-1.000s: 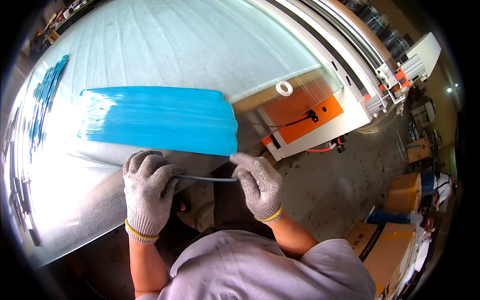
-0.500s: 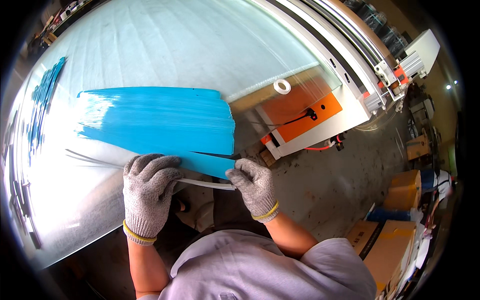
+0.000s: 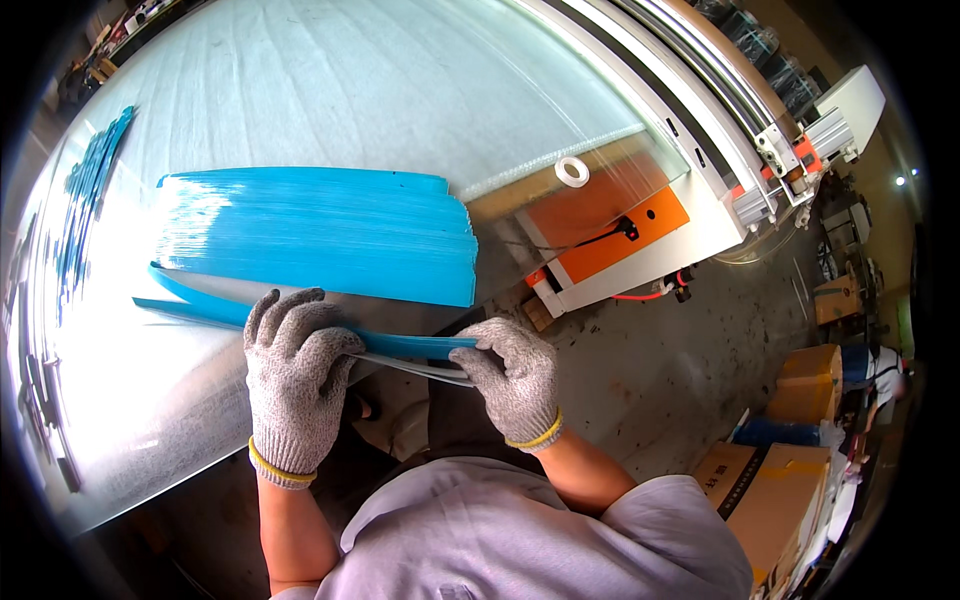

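Now, from the head camera, the left hand [image 3: 295, 375] in a grey glove is pinching a long blue strip [image 3: 300, 325] at the table [image 3: 140, 420] edge, and the right hand [image 3: 515, 375] is gripping the strip's other end, out toward three o'clock. Up at twelve o'clock from the hands, a big blue stack [image 3: 320, 230] is lying flat. If the hands are pulling unevenly, the thin strip might be bending or slipping out.

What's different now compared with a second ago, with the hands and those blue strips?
The blue strip between the left hand and right hand now shows its blue face and curves back toward the blue stack; before it showed only a thin edge. Both gloved hands keep their grip. The stack and tape roll stayed put.
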The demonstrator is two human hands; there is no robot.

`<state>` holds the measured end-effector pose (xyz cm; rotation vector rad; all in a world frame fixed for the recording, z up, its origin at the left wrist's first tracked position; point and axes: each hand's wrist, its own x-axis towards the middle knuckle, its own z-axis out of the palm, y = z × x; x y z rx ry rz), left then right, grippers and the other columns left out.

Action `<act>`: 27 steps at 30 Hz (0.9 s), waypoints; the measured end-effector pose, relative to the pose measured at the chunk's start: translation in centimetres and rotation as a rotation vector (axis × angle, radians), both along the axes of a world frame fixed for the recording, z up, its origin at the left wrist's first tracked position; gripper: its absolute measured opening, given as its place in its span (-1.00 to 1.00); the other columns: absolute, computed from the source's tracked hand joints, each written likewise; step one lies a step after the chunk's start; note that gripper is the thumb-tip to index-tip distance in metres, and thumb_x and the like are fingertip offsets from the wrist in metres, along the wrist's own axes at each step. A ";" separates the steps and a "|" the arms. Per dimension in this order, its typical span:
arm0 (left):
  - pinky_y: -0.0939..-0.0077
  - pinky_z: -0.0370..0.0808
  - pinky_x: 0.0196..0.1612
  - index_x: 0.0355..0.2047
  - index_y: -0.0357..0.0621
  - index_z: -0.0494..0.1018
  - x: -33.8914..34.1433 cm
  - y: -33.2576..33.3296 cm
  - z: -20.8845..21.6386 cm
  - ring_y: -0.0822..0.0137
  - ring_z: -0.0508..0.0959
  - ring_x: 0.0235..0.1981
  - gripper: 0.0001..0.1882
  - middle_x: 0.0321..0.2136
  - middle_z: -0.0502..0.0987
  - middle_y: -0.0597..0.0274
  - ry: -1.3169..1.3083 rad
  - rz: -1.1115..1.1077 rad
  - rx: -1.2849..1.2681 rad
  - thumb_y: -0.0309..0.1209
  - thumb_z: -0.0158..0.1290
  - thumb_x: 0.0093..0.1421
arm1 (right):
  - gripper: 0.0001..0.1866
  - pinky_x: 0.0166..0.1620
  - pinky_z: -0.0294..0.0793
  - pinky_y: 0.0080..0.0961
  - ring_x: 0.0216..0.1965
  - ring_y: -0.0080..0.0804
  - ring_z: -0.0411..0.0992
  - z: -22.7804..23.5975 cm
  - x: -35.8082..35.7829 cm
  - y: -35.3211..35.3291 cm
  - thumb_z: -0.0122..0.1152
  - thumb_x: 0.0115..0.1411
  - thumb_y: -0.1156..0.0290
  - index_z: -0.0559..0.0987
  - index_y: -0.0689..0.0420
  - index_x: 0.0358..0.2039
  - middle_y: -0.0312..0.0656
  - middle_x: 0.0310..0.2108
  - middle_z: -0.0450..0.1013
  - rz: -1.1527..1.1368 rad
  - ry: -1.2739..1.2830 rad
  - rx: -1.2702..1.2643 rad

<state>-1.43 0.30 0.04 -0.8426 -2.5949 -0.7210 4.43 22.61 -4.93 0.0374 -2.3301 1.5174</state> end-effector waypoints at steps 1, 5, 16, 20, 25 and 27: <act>-0.08 0.29 0.29 -0.36 -0.03 0.55 0.1 0.1 0.1 0.00 0.51 0.07 -0.80 -0.18 0.56 0.20 0.000 0.003 0.009 -0.52 0.25 -0.04 | -0.81 -0.22 0.55 -0.31 -0.33 -0.10 0.57 0.0 0.0 0.0 0.44 0.09 0.53 0.64 0.20 -0.27 -0.07 -0.35 0.59 0.002 0.014 0.004; -0.08 0.32 0.25 -0.30 -0.02 0.57 0.3 0.0 -0.1 0.02 0.53 -0.06 -0.75 -0.27 0.53 0.17 -0.024 0.030 0.062 -0.52 0.23 -0.04 | -0.81 -0.20 0.55 -0.32 -0.30 -0.11 0.57 0.1 -0.1 0.0 0.42 0.10 0.55 0.64 0.19 -0.25 -0.07 -0.32 0.59 0.025 0.054 0.013; -0.01 0.39 0.15 -0.32 -0.08 0.62 0.5 0.0 -0.2 0.04 0.54 -0.17 -0.80 -0.32 0.54 0.18 0.074 0.059 0.032 -0.55 0.21 -0.01 | -0.63 -0.28 0.51 -0.26 -0.35 -0.11 0.57 0.9 -0.8 0.8 0.20 0.16 0.65 0.63 0.11 -0.01 -0.05 -0.36 0.59 -0.044 0.178 0.249; -0.02 0.38 0.17 -0.26 -0.05 0.62 0.3 0.6 0.2 0.06 0.54 -0.15 -0.76 -0.30 0.55 0.18 0.054 0.099 -0.044 -0.54 0.20 0.01 | -0.57 -0.33 0.52 -0.23 -0.43 -0.03 0.56 1.1 -2.3 1.5 0.16 0.20 0.62 0.58 0.12 0.09 0.00 -0.38 0.59 -0.059 0.195 0.355; -0.03 0.36 0.20 -0.21 -0.01 0.60 0.2 0.4 -0.2 0.05 0.53 -0.13 -0.73 -0.29 0.54 0.18 0.049 0.102 -0.043 -0.54 0.17 0.05 | -0.65 0.01 0.58 -0.29 -0.05 -0.13 0.58 1.7 -1.7 0.9 -0.03 0.31 0.66 0.54 0.34 0.07 0.06 -0.01 0.53 -0.163 0.232 -0.077; -0.03 0.35 0.20 -0.20 0.00 0.60 0.2 0.5 -0.1 0.05 0.52 -0.13 -0.73 -0.28 0.53 0.18 0.050 0.102 -0.055 -0.53 0.16 0.05 | -0.63 0.21 0.48 -0.24 0.17 -0.09 0.46 1.3 -1.8 -0.6 -0.09 0.35 0.65 0.48 0.38 0.13 0.11 0.17 0.41 -0.027 0.324 -0.362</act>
